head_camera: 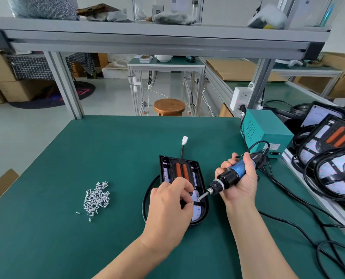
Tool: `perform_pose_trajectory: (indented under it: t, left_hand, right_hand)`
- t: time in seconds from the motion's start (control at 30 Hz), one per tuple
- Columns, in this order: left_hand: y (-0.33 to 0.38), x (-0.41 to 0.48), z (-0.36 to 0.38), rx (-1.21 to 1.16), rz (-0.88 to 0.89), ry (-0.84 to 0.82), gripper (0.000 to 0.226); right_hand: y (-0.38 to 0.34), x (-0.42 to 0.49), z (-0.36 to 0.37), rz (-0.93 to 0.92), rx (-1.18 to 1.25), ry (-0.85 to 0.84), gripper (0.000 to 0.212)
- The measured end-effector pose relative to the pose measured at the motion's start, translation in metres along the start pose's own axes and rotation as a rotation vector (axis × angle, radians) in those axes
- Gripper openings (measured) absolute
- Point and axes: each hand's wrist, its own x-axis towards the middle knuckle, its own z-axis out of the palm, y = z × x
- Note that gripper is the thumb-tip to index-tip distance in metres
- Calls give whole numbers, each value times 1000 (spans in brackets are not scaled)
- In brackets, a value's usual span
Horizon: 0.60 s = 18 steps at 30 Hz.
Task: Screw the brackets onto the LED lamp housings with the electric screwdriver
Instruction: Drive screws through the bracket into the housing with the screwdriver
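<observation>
Here, right hand (240, 181) grips the blue cylindrical screwdriver (229, 176) — left hand (167, 207) pinches a metal screw (193, 202).

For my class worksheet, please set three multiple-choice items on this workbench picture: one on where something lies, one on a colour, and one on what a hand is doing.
1. Where does the pile of screws lie relative to the lamp housing under the hands?
A. Inside it
B. To its left, on the green mat
C. On the wooden stool

2. What colour are the two strips in that housing?
A. Orange
B. Yellow
C. Green

3. What is the right hand doing?
A. Lying flat on the mat
B. Holding a white plug
C. Gripping the electric screwdriver

Answers:
1 B, the screws sit on bare mat left of the housing.
2 A, both strips show orange against the black frame.
3 C, its fingers wrap round the blue-and-black tool.
</observation>
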Motion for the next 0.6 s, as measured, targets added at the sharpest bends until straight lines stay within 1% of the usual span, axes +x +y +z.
perform_pose_trajectory:
  t: [0.2, 0.3, 0.6]
  left_hand:
    - [1, 3, 1, -17, -49, -7, 39]
    - [1, 2, 2, -19, -70, -15, 41]
    - [4, 2, 4, 38, -51, -7, 37]
  right_hand:
    - [2, 1, -2, 5, -4, 3, 21]
    - [2, 2, -3, 5, -5, 9, 21]
    - [4, 3, -4, 6, -28, 18, 20]
